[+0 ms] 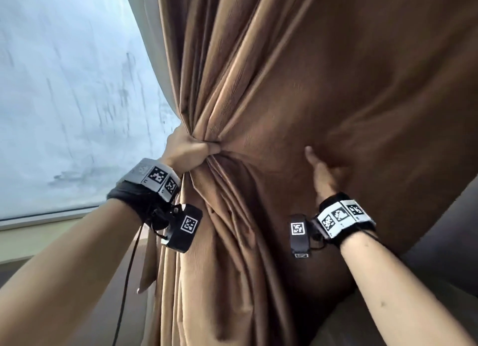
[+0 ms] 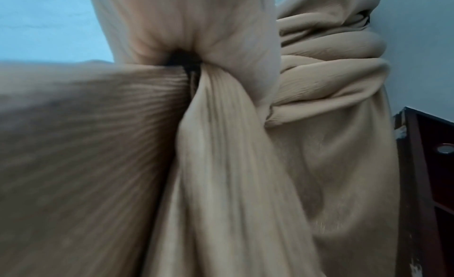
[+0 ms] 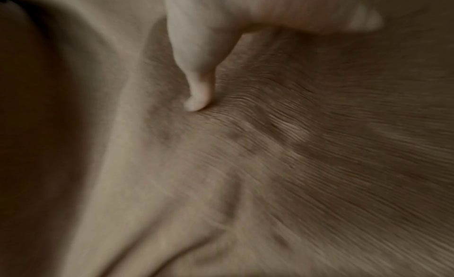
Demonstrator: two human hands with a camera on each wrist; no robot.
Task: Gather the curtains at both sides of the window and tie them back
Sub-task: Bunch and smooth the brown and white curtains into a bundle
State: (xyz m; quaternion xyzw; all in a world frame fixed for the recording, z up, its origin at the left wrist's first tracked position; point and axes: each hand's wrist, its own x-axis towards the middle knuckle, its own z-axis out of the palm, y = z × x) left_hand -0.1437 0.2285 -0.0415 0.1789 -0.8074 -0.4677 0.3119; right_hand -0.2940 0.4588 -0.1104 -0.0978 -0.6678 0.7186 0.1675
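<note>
Window pane (image 1: 64, 100): pale, streaked glass at far left, bounded below by a light sill (image 1: 38, 217).

Lining (image 1: 160, 69): a pale strip of cloth seen along the left edge of the curtain, just beside the glass.

Left hand (image 1: 187, 149): clenched round the bunched folds of the curtain at mid-height, right of the window; the cloth is drawn into a tight waist inside this grip, fanning out above and hanging in long pleats below. A marker band and a small black camera are worn on the wrist.

Curtain (image 1: 297, 74): brown, ribbed cloth filling the centre and right of the head view, gathered at the left hand and spread loose toward the right. In the left wrist view the pinched folds (image 2: 221, 145) are shown close, blurred.

Right hand (image 1: 323, 172): laid against the loose cloth to the right of the gathered waist, apart from the left hand; thumb raised, fingers sunk into the fabric. In the right wrist view one finger (image 3: 196, 83) is pressed into the cloth; nothing is clasped.
</note>
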